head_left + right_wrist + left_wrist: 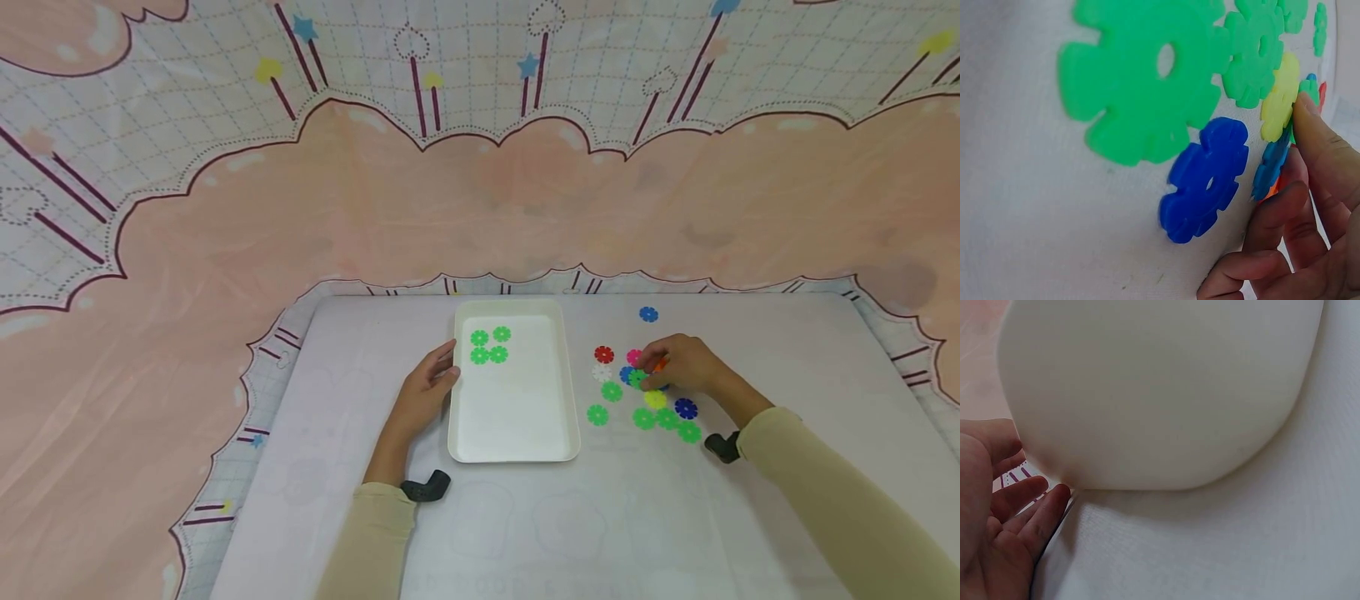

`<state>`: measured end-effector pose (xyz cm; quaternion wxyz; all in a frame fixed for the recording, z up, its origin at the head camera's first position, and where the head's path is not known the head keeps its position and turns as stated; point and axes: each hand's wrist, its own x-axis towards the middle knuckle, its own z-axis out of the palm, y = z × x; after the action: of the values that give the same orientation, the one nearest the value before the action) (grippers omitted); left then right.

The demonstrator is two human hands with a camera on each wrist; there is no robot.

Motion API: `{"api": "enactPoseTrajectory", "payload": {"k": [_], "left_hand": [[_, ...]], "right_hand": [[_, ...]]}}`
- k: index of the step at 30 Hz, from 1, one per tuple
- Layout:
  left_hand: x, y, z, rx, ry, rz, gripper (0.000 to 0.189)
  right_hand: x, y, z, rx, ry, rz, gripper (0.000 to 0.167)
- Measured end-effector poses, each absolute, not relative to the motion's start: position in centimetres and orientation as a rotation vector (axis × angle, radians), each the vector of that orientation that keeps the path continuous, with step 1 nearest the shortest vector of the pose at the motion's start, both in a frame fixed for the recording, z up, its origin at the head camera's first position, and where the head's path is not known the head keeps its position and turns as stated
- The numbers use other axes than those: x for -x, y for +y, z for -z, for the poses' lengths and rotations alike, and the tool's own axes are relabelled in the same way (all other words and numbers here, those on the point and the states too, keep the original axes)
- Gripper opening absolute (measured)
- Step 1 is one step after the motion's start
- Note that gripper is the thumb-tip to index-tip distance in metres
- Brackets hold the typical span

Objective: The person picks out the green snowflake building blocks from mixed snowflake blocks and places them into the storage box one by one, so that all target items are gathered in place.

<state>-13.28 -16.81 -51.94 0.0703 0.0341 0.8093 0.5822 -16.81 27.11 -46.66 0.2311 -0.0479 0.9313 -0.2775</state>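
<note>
My left hand [420, 400] rests its fingertips against the left side of a white rectangular tray [513, 450]. In the left wrist view, loosely bent fingers [1047, 515] touch the tray's outer wall [1166, 425]. Four green notched plastic discs lie at the tray's far left, one of them a green disc [501, 333]. Right of the tray, my right hand [686, 367] pinches a green disc [637, 380] between thumb and fingers, over a cluster of mixed discs. Beside that hand are a yellow disc [1280, 97] and a dark blue disc [1207, 181].
Around the cluster lie a red disc [603, 355], a white disc [602, 373], a pink disc [634, 357] and several loose green discs. A blue disc [648, 314] sits apart near the back edge. A patterned cloth hangs behind the white table [510, 533].
</note>
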Motion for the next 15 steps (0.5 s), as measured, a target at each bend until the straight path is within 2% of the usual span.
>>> {"api": "enactPoseTrajectory", "payload": {"k": [15], "left_hand": [[13.37,-16.82,52.00,-0.105,2.421,-1.771,0.053]], "right_hand": [[16.97,27.32,46.79,0.095,2.546,0.785,0.027]]}}
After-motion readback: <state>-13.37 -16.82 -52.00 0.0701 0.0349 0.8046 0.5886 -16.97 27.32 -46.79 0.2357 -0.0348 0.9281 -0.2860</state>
